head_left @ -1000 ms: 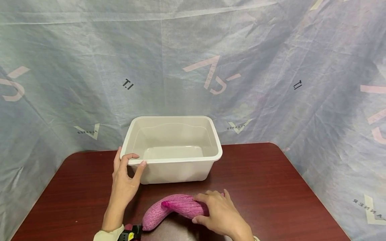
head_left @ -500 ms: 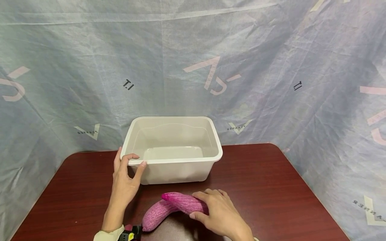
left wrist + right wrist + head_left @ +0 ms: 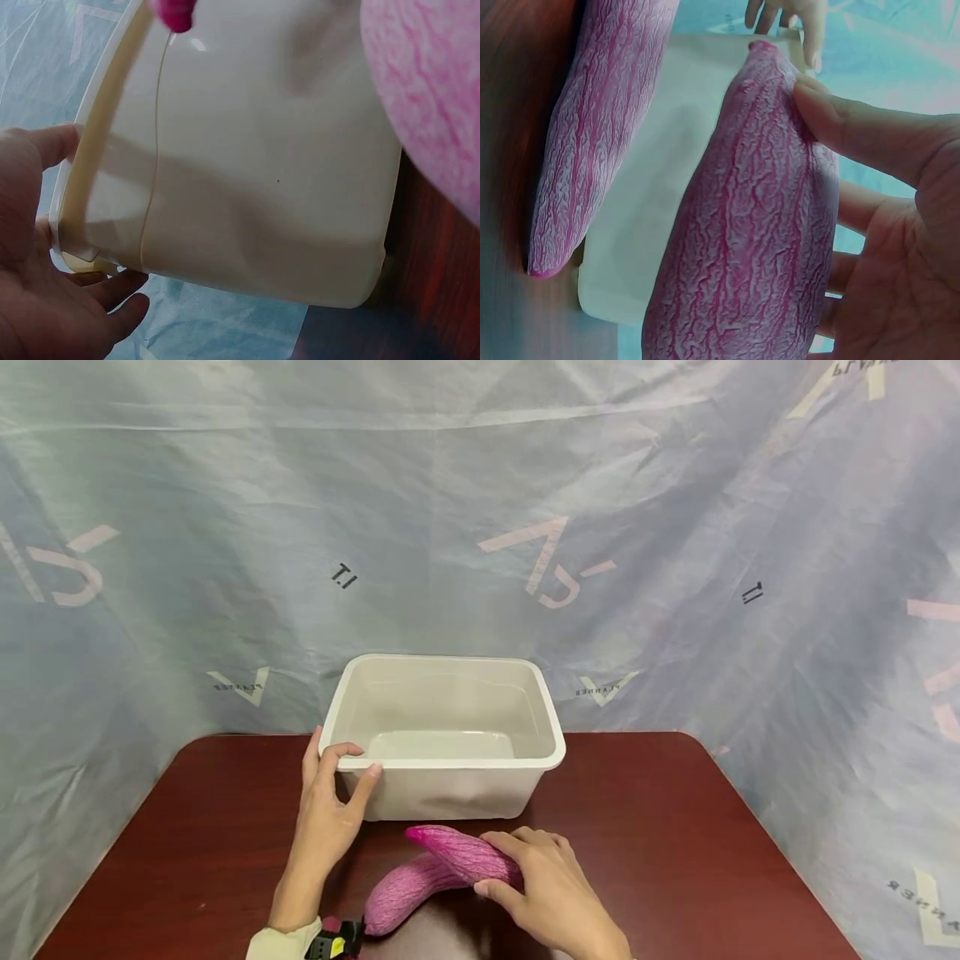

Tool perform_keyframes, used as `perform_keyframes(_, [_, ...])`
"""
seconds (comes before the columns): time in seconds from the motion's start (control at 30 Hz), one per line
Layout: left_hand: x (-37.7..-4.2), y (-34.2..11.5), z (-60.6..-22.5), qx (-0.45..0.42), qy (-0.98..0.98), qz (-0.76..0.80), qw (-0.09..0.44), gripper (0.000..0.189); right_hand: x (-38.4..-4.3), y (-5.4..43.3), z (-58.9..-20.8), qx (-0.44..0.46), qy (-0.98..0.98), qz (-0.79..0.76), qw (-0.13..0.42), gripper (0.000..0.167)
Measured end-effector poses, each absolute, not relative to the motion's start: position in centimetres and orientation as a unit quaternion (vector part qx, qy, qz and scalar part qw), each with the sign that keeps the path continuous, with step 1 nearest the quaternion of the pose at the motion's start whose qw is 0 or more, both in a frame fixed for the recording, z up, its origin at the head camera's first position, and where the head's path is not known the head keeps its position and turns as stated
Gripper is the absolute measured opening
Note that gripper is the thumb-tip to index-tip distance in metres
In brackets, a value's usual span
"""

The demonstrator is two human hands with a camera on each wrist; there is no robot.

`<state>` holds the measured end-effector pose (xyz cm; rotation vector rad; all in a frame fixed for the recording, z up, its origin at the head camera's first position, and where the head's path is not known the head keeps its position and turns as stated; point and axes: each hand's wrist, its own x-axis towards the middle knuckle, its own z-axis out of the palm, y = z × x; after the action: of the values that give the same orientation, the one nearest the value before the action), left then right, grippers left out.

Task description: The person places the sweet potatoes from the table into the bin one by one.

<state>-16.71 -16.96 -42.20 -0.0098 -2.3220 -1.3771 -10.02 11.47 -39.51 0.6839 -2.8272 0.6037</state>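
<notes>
My right hand (image 3: 551, 885) grips a long pink-purple vegetable with wrinkled skin (image 3: 472, 853), thumb on one side and fingers on the other. Its bright pink tip points up and left toward the bin. A second vegetable of the same kind (image 3: 401, 893) lies on the table, partly covered by the first; both show large in the right wrist view. At the front left corner of a white plastic bin (image 3: 450, 789), my left hand (image 3: 330, 818) holds the rim, thumb outside and a finger over the edge. In the left wrist view, the held rim (image 3: 94, 150) runs along the left.
The bin stands at the back of a dark red wooden table (image 3: 660, 852). Close behind it hangs a grey printed cloth (image 3: 450, 527), which also encloses the sides. Below the second vegetable, a black wrist strap with a yellow mark (image 3: 337, 946) shows on the left wrist.
The vegetable in my right hand has lifted and tilted, its tip rising off the other one toward the bin. My left hand stays on the rim. The head view has shifted slightly.
</notes>
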Motion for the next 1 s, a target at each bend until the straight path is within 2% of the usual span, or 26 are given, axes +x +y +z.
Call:
perform_keyframes(0.13, [-16.8,-16.8,-42.4,-0.008,-0.840,-0.498,0.214,0.036,-9.7,11.3,-39.8,0.228,-0.944,0.217,0.103,0.045])
perform_keyframes(0.4, [-16.7,-17.1,-42.5,-0.010,-0.839,-0.497,0.222,0.034,-9.3,10.6,-39.6,0.209,-0.933,0.280,0.090,0.050])
perform_keyframes(1.0, [-16.9,-17.1,-42.7,-0.015,-0.836,-0.499,0.226,0.034,-9.6,9.6,-38.7,0.229,-0.933,0.238,0.141,0.041])
